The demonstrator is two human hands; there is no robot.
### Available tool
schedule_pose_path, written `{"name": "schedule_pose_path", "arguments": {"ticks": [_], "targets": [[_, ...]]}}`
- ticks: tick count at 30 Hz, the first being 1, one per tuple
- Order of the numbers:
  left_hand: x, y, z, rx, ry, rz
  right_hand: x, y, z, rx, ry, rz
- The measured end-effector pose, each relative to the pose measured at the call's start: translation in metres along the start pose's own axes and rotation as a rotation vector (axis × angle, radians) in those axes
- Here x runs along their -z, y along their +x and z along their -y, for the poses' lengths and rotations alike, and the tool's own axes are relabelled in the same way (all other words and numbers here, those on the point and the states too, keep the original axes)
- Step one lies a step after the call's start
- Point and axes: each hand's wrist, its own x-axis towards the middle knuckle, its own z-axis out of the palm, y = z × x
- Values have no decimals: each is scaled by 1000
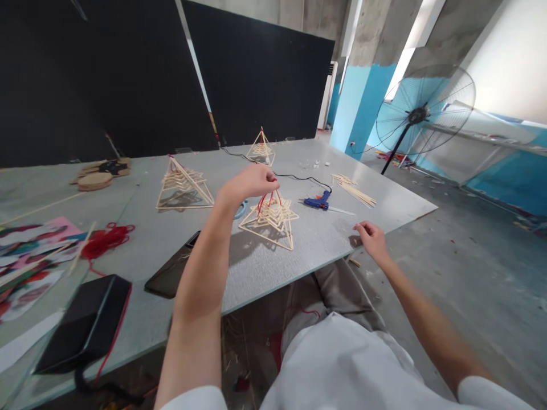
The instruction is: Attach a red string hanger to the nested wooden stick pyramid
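My left hand [255, 180] is closed in a pinch on the red yarn [261, 204] at the top of a star-shaped frame of thin wooden sticks [273, 219]. Its layers get smaller toward the top, and the yarn runs from them up to my fingers. I cannot tell whether the frame's base touches the table. Over the table's front edge, my right hand [372, 239] has thumb and forefinger drawn together; whatever they may hold is too small to make out. A blue glue gun [318, 201] lies beyond the star frame, to its right.
Two more stick frames stand behind, one at left [183, 185] and one at the back [261, 149]. Loose sticks [356, 192] lie at right. Red yarn bundle [105, 242], phone [171, 270] and black box [88, 319] occupy the left. A cord [294, 177] crosses the table.
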Motion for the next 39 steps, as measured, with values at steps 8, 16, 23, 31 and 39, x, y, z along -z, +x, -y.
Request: {"name": "schedule_pose_path", "arguments": {"ticks": [8, 16, 23, 31, 39], "targets": [[4, -2, 4, 31, 0, 45, -13, -18, 22, 112, -1, 123], [6, -9, -1, 81, -52, 85, -93, 13, 113, 502, -347, 679], [8, -11, -2, 103, -53, 112, -119, 31, 119, 707, -508, 726], [9, -12, -5, 155, -19, 102, -123, 23, 115, 806, -498, 743], [13, -10, -2, 182, -27, 150, -134, 38, 84, 794, -88, 324]]}}
